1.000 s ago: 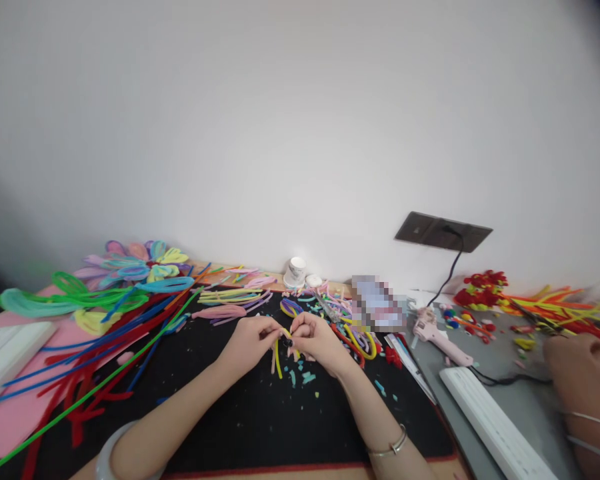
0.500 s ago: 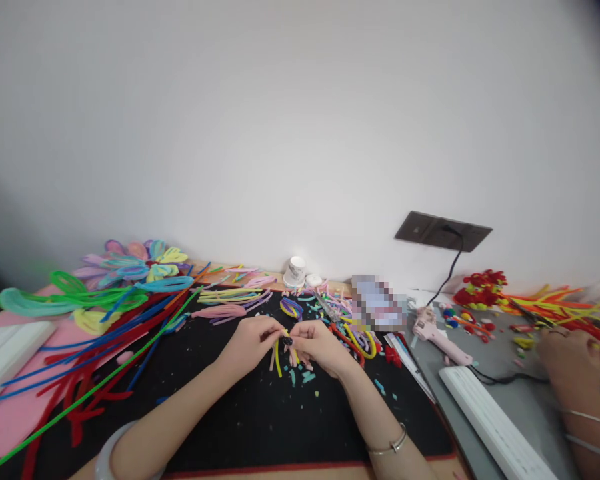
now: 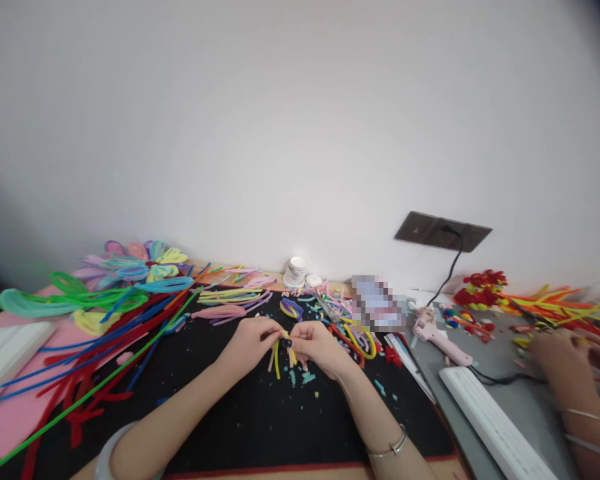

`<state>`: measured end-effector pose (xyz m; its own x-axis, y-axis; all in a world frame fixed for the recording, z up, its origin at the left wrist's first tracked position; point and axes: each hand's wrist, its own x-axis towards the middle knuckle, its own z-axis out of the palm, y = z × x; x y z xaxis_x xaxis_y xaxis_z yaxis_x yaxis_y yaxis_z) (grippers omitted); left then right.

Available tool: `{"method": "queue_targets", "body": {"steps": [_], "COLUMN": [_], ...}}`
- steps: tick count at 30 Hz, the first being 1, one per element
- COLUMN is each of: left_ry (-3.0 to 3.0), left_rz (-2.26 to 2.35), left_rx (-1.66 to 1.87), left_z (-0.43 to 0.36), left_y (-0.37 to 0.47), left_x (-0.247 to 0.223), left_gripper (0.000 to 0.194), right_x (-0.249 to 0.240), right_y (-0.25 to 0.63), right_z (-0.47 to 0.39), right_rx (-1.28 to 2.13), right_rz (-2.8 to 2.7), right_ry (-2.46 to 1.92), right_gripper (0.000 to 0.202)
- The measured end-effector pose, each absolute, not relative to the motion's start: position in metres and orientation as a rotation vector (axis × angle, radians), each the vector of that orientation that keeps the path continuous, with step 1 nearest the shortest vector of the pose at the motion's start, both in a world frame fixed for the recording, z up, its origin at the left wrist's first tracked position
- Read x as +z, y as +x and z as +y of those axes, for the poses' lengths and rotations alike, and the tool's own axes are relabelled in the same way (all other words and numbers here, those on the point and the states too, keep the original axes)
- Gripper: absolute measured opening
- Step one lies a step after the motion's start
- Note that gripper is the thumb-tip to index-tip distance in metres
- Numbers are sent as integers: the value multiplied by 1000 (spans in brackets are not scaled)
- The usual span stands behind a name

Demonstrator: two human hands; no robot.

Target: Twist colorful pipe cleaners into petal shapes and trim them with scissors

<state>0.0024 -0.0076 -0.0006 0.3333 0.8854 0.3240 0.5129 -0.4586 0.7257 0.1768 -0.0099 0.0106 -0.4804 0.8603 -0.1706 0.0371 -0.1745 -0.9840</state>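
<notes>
At the middle of the black mat (image 3: 260, 427), my left hand (image 3: 254, 340) and my right hand (image 3: 320, 343) almost meet, thumbs and forefingers pinched. Between them is a small pipe-cleaner piece (image 3: 278, 360) with yellow and pale pink strands hanging down and a small dark part (image 3: 287, 343). Both hands grip this piece; its upper end is partly hidden by the fingertips. Small teal scraps (image 3: 307, 378) lie just below my right hand. A yellow loop (image 3: 364, 347) rests to the right of it.
Pipe-cleaner flowers (image 3: 140, 267) and long blue, red and green stems lie left. A paper cup (image 3: 296, 272) stands by the wall. On the right are a pink glue gun (image 3: 440, 340), a white power strip (image 3: 495, 420) and another person's hands (image 3: 565, 360).
The small piece between my fingers has turned slightly, and its pale strands hang differently. The other person's hands have shifted a little to the left.
</notes>
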Motion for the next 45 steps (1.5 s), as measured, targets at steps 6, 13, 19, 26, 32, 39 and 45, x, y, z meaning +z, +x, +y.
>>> {"method": "queue_targets", "body": {"steps": [6,13,19,26,32,39,45], "left_ry": [2107,2066,1426,1134,1148,1180,1214], "left_rz": [1220,1211,1064,898,879,953,973], "left_rx": [959,1020,900,723,612,533,565], "left_z": [-8,-10,-11,-16,-17,-19,-19], "left_y": [2,2,8,10,10,12,15], "left_x": [0,0,-1,0,-5,-4,-6], "left_gripper": [16,18,29,30,25,24,27], "right_x": [10,11,11,7,4,-1,-4], "right_y": [177,177,179,177,176,171,169], "right_z": [-11,-13,-7,-5,-6,-9,-9], "right_rx": [1748,1810,1652,1402,1239,996,983], "right_rz": [-1459,-1413,-1319,-1512,-1580,-1726,-1667], "right_ry": [-1046,-954,-904,-1035,-1103,-1172,-1234], "right_gripper": [20,29,27,15,12,9,8]}}
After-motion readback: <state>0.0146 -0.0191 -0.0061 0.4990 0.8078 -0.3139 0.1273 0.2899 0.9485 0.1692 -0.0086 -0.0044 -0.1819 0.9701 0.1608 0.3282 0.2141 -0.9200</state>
